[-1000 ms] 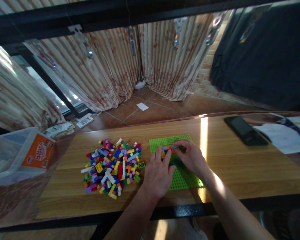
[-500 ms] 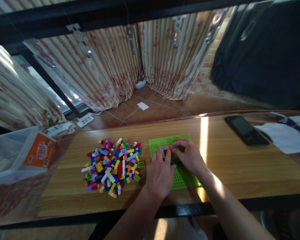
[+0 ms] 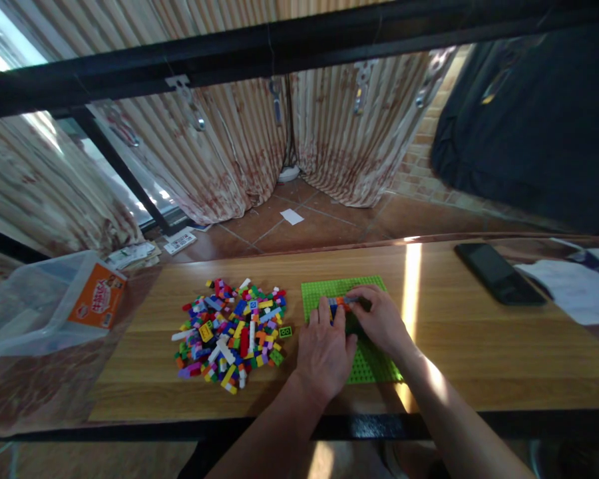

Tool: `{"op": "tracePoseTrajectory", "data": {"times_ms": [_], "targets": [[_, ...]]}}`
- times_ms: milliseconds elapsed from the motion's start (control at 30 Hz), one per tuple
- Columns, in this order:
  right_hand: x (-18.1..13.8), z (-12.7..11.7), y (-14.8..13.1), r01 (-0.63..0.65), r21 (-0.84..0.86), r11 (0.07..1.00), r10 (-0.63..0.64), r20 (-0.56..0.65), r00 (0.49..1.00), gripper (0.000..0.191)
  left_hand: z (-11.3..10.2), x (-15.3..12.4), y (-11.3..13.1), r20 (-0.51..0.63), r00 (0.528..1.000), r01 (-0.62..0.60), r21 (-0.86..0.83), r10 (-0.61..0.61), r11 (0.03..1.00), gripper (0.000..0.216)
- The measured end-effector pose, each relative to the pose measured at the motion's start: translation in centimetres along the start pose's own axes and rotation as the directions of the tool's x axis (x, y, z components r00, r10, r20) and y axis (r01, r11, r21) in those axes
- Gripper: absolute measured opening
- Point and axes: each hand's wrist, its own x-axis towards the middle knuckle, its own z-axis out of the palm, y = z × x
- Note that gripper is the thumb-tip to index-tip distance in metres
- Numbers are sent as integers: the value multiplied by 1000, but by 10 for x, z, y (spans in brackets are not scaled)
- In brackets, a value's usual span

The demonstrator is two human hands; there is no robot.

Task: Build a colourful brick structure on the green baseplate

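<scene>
A green studded baseplate [image 3: 374, 366] lies on the wooden table, under both hands. On its upper half is a short row of toy bricks [image 3: 338, 301] in grey, orange and blue, partly covered by my fingers. My left hand [image 3: 324, 346] rests palm down over the plate's left side, fingers stretched out and apart, with fingertips against the row. At the row's right end, my right hand [image 3: 379, 316] pinches a small grey brick [image 3: 350, 300] between thumb and fingers. Whether that brick is pressed onto the others cannot be made out.
Left of the plate spreads a heap of loose coloured bricks [image 3: 234, 332], with a lime green brick [image 3: 285, 331] at its right edge. A black phone [image 3: 499, 273] and white paper [image 3: 569, 286] lie to the right. A clear plastic bin [image 3: 40, 306] stands beyond the table's left end.
The whole view has shifted a little, so the table and bricks appear slightly lower and further right. Both hands keep nearly the same pose at the brick row.
</scene>
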Motion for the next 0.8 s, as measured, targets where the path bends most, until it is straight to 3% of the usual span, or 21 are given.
{"op": "tracePoseTrajectory", "data": {"times_ms": [300, 533, 800], "targets": [[1, -4, 3, 11, 25, 1000, -11, -3, 1000, 20, 5, -5, -12, -31, 999, -39, -57, 37, 998, 56], [0, -6, 1, 13, 16, 1000, -13, -3, 1000, 24, 0, -5, -31, -43, 999, -17, -278, 5, 960, 56], [-3, -7, 0, 42, -84, 996, -43, -14, 999, 27, 2, -9, -26, -127, 992, -47, -349, 2, 936, 53]]}}
